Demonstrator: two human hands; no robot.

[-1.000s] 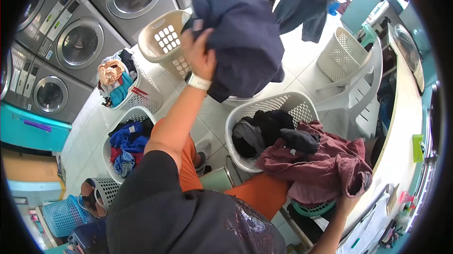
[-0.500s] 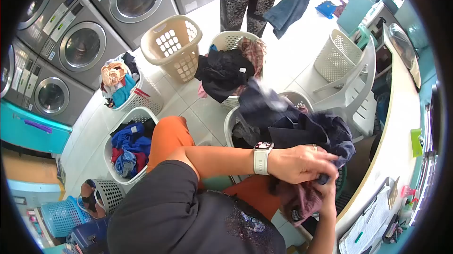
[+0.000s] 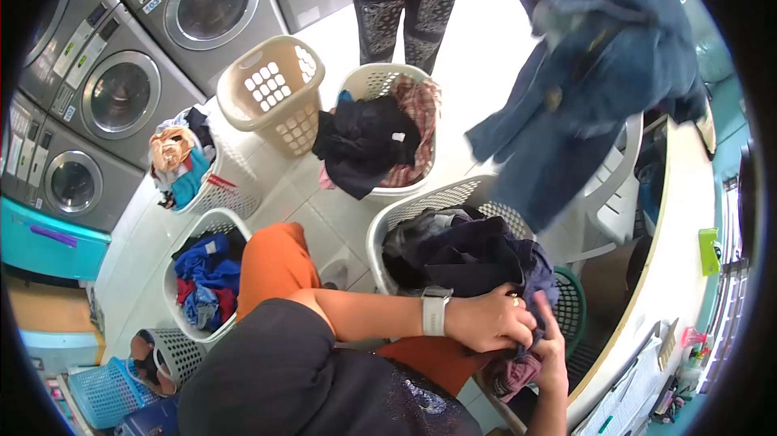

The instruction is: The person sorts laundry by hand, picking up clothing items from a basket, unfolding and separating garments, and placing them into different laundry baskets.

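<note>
My left hand [image 3: 491, 319], with a pale-strapped watch [image 3: 435, 311] at its wrist, is closed on a dark navy garment [image 3: 536, 270]. That garment spreads over the heaped dark clothes in a white laundry basket [image 3: 377, 250]. My right hand [image 3: 552, 357] is beside it, partly hidden by cloth, with a finger raised and the others closed around the bunched navy fabric. A crumpled maroon garment [image 3: 512, 374] hangs below my hands, near my orange-clad leg [image 3: 279, 262].
Another person [image 3: 405, 11] stands ahead, with blue jeans [image 3: 599, 88] hanging at upper right. Around me are a basket of dark and plaid clothes [image 3: 372, 140], a beige basket [image 3: 271, 96], a basket of blue clothes [image 3: 206, 270], washing machines [image 3: 121, 92], a white chair [image 3: 619, 193] and a counter [image 3: 647, 314].
The blue jeans have swung down and much closer at upper right. The navy garment, blurred before, now lies lower over the basket. My hands have shifted slightly left and down.
</note>
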